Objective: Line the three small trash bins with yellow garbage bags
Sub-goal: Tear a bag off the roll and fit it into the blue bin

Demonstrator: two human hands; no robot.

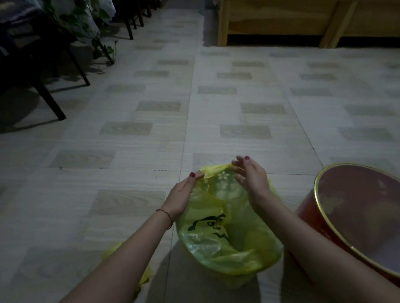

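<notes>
Fingers of the left hand and right hand pinch the far rim of a yellow bag — it drapes a small bin on the tiled floor, a red bin just right, wooden bed frame far right.

Floor was pale tile with darker wood-grain rectangles. Sitting on it near center was a small bin wrapped in a yellow bag, with a red bin with a gold rim just to its right. More yellow plastic lay near left. Dark chair legs stood far left, wooden bed frame far right.
</notes>
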